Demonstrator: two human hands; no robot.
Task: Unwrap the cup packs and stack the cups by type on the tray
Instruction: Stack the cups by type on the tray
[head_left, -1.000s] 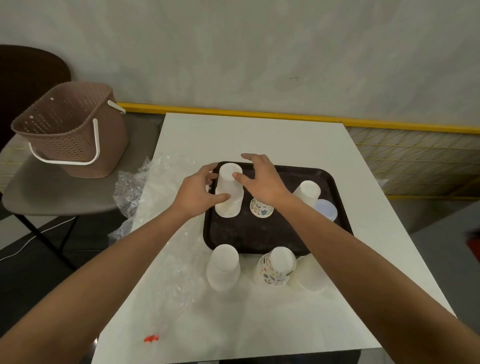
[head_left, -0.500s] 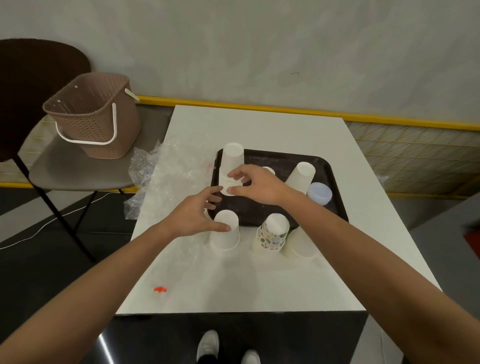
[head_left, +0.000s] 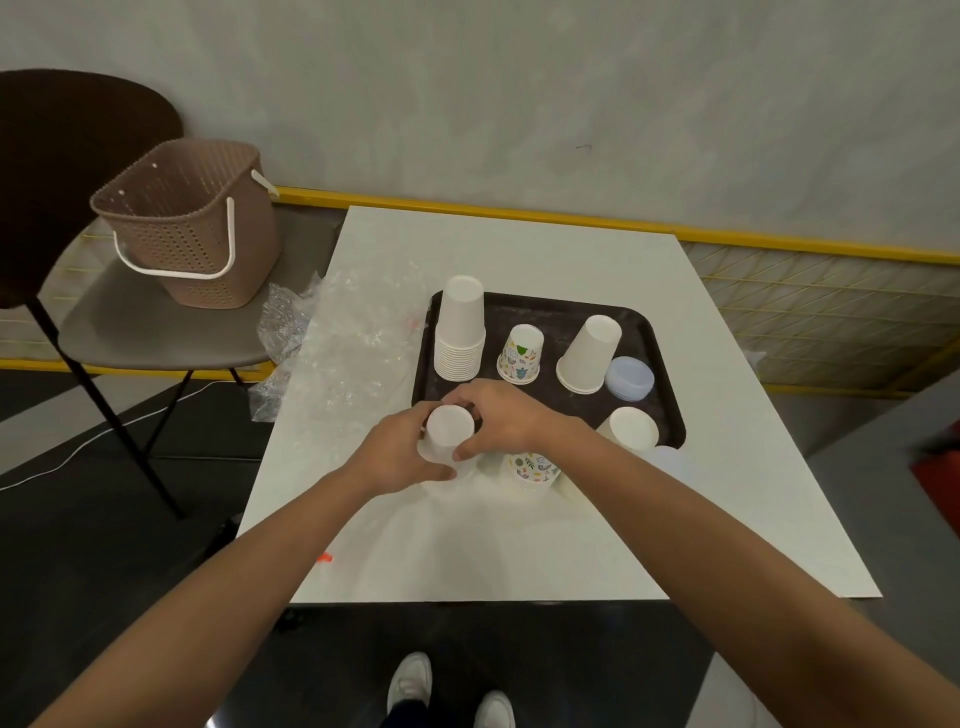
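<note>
Held cups: white stack (head_left: 450, 432), mouth down, flat base up toward the camera; long axis upright.
Location: just off the near-left corner of the tray (head_left: 550, 310), over the table (head_left: 519, 249). Whether the stack rests on the table cannot be told.
Left hand (head_left: 400, 452): grasping; fingers curled round the left and near side of the held cups.
Right hand (head_left: 504, 415): grasping; fingers curled round the far and right side of the held cups.
Tall stack (head_left: 460, 332): white, far-left on the tray, mouth down, axis upright, no hand on it.
Patterned cup (head_left: 521, 354): on the tray, right of the tall stack, mouth down.
Wrap (head_left: 353, 343): clear, crumpled, left of the tray.
Change: 0.5 s ago the right hand gripped the tall stack. It has since let go and joined the left hand on the held cups.
</note>
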